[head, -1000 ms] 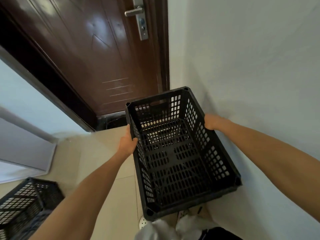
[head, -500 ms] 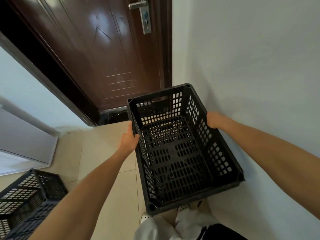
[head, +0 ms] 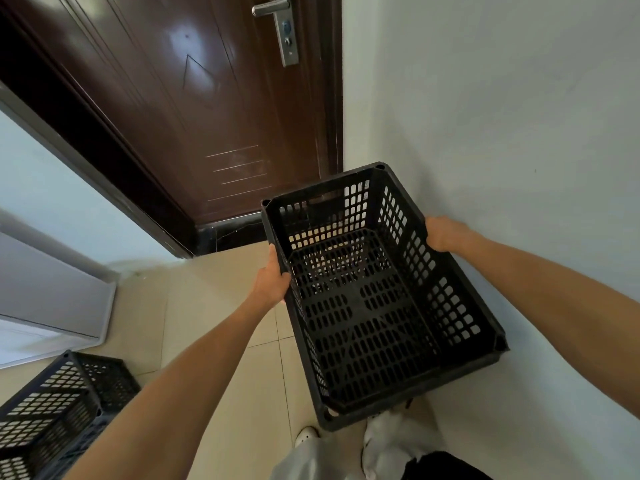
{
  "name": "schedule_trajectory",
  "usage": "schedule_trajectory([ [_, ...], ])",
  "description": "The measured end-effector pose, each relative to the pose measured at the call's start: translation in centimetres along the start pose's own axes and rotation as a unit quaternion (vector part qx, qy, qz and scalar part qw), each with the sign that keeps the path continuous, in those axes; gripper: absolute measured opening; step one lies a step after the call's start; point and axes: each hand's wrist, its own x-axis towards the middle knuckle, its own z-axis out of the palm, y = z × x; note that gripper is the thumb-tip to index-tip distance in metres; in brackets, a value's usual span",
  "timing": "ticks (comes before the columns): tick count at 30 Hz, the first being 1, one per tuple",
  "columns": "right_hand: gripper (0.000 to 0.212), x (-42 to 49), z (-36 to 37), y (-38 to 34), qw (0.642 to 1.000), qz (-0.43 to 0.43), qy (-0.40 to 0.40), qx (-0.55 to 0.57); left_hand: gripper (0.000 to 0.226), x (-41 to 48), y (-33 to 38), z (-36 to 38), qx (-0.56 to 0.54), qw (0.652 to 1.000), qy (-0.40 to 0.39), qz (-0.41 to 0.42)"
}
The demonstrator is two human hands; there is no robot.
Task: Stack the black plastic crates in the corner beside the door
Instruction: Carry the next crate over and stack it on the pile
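Note:
I hold an empty black plastic crate (head: 374,306) with perforated walls and floor, open side up, in the corner between the dark brown door (head: 194,109) and the white wall (head: 502,116). My left hand (head: 272,284) grips its left long rim. My right hand (head: 441,233) grips the right long rim, close to the wall. Whether the crate rests on the floor I cannot tell. Another black crate (head: 52,407) sits on the tiles at the lower left, partly cut off by the frame edge.
Beige floor tiles (head: 214,341) run from the door threshold to my feet (head: 306,434). A pale grey panel (head: 45,299) leans along the left wall. The door handle (head: 273,8) is at the top.
The crate and both hands have shifted slightly toward the corner and the view has tilted a little; my grip on the two rims is unchanged.

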Motion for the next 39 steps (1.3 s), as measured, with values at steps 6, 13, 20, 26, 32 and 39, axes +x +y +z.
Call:
schedule_trajectory([
  [6, 0.027, 0.5, -0.3, 2.0, 0.999, 0.032, 0.012, -0.004, 0.073, 0.7, 1.6, 1.3, 0.018, 0.999, -0.025, 0.009],
  [13, 0.034, 0.6, 0.1, 2.0, 1.000, 0.015, 0.013, 0.022, 0.073, 0.8, 1.5, 0.6, 0.020, 0.999, -0.034, 0.001],
  [20, 0.064, -4.1, 1.2, 1.3, 0.996, 0.002, 0.054, 0.075, 0.071, 1.0, 1.3, -0.2, 0.097, 0.994, -0.031, 0.042],
  [26, 0.058, -12.8, 7.4, -2.1, 0.992, -0.074, 0.095, 0.033, 0.063, -0.9, 1.2, 1.0, 0.421, 0.862, 0.024, 0.282],
  [32, 0.042, -20.8, 16.8, -4.5, 0.995, -0.060, 0.078, -0.005, 0.050, -8.1, -0.9, 9.1, 0.426, 0.773, -0.151, 0.446],
  [39, 0.036, -20.4, 18.2, -7.1, 0.978, 0.069, 0.189, 0.058, 0.060, -8.6, -1.9, 9.5, 0.462, 0.737, -0.156, 0.468],
])
